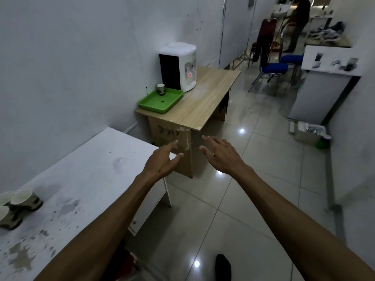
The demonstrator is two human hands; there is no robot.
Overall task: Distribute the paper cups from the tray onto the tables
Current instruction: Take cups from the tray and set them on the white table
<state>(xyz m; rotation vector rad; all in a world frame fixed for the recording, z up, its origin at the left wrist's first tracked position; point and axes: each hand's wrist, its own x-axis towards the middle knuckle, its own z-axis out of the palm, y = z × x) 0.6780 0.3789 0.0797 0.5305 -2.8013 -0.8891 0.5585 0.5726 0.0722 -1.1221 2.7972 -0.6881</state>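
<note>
A green tray (154,105) lies on the wooden table (203,102) against the wall, with one paper cup (160,89) standing upright at its back corner. Three paper cups (24,199) stand at the near left on the white table (85,179). My left hand (162,161) and my right hand (219,155) are both stretched forward in the air, fingers relaxed and spread, holding nothing. Both are well short of the tray, in front of the wooden table's near end.
A white water dispenser (179,65) stands behind the tray. Blue chairs (274,69) and a white cabinet (322,84) are at the far right, with a box and bin (310,134) on the tiled floor. A person (298,23) stands far back.
</note>
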